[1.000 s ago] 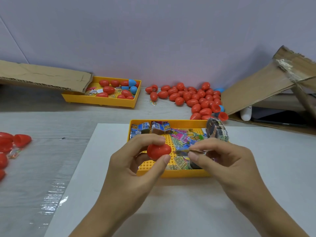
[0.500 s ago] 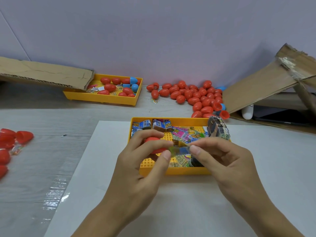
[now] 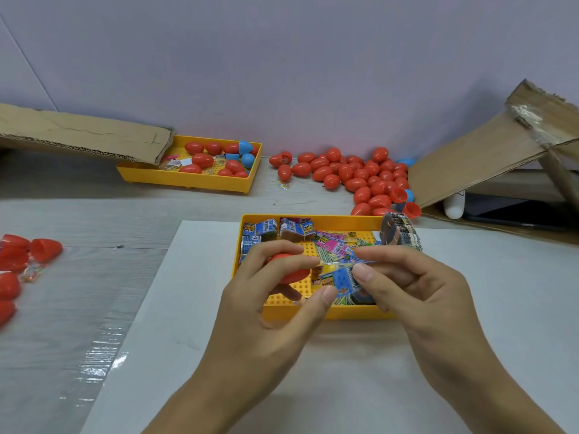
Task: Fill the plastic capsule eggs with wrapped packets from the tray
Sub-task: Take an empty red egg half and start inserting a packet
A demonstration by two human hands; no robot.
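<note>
My left hand [image 3: 269, 308] holds a red capsule egg half [image 3: 289, 270] in curled fingers above the near yellow tray [image 3: 313, 313]. My right hand [image 3: 416, 296] pinches a blue and yellow wrapped packet [image 3: 340, 277] right beside the egg; my left thumb and forefinger touch the packet's left end too. Under both hands the tray holds many coloured wrapped packets [image 3: 332, 245], with folded stacks along its far edge.
A second yellow tray [image 3: 188, 180] with red and blue eggs sits far left, partly under cardboard [image 3: 81, 133]. A heap of red eggs [image 3: 354, 177] lies at the back. More red egg halves [image 3: 18, 255] lie at the left. A cardboard box [image 3: 488, 158] leans at right.
My hands have come together: the packet in my right hand has moved left up against the egg, and my left fingers have closed further over the egg.
</note>
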